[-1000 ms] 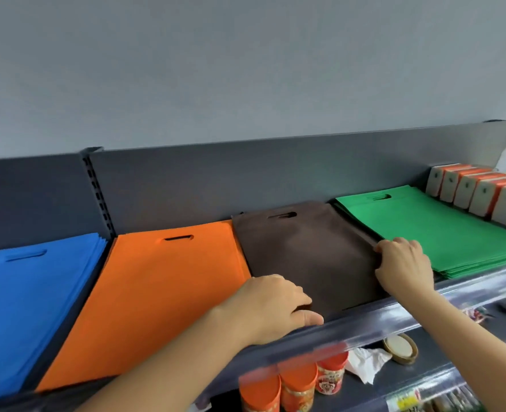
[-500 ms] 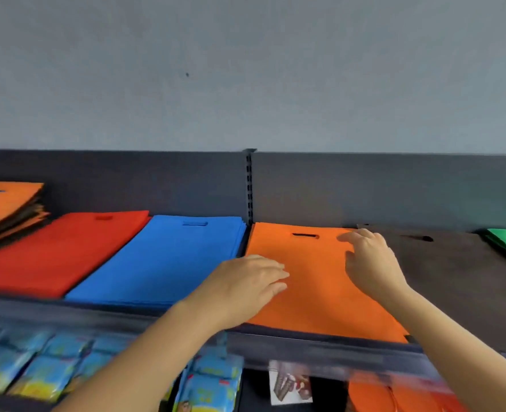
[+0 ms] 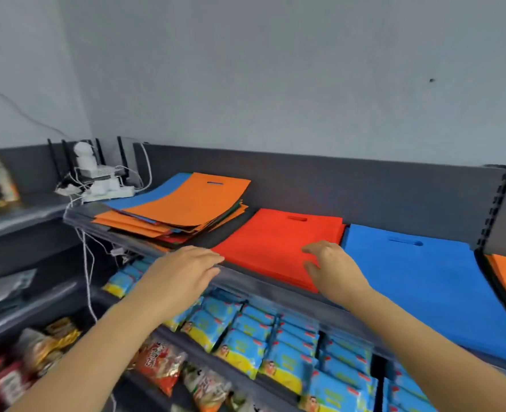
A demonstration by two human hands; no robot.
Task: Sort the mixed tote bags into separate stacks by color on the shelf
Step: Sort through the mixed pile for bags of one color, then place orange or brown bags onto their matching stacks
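Premises: a small retail shop. Grey metal gondola shelving point(image 3: 320, 185) with slotted uprights stands against a plain wall. The lower tier carries rows of identical blue-and-yellow snack packets point(image 3: 278, 346); non-woven tote bags point(image 3: 278, 245) lie stacked flat by colour on the top shelf.

A plain pale grey wall point(image 3: 275, 69) fills the upper half of the frame, meeting a second wall point(image 3: 23, 69) at a corner in the upper left, where a thin cable point(image 3: 14, 108) runs down across it. Below stands a dark grey metal shelf unit point(image 3: 364, 188) with a slotted upright point(image 3: 495, 209) at the right edge. At the left end of the top shelf sit white devices and a power strip point(image 3: 103, 185), seemingly a router with black antennas. Lower shelves hold blue snack packets point(image 3: 275, 337) and, at the lower left, blurred red packets point(image 3: 5, 379).
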